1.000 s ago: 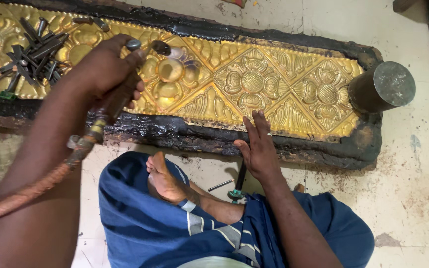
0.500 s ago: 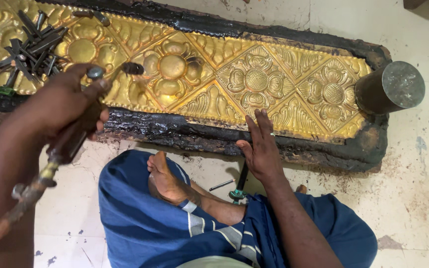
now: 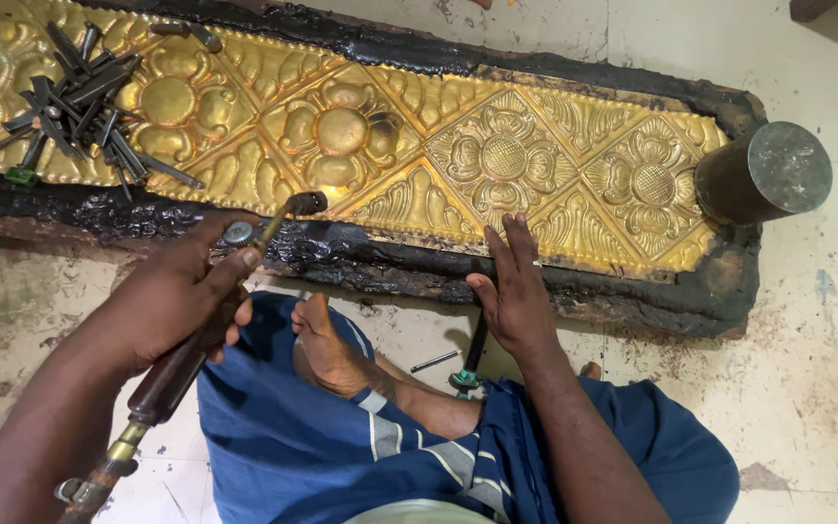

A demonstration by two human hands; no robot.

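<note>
Seated on the floor, a person wraps the left hand [image 3: 172, 301] around a gas torch [image 3: 181, 359], fingers clamped on its dark wooden grip, while the right hand [image 3: 511, 291] lies flat, fingers spread, on the black pitch bed's [image 3: 380, 257] near edge. The torch runs diagonally from lower left, nozzle aimed up-right at the embossed brass panel [image 3: 497, 160]; working well likely means steady wrist, tip low and clear of the punches [image 3: 75, 107] and metal cylinder [image 3: 763, 175] beyond.

Embossed brass panel [image 3: 497, 165]: left end cut off by frame edge | torch [image 3: 181, 359]: hose end cut off at bottom edge | torch handle: partly hidden under left hand [image 3: 172, 301]
</note>
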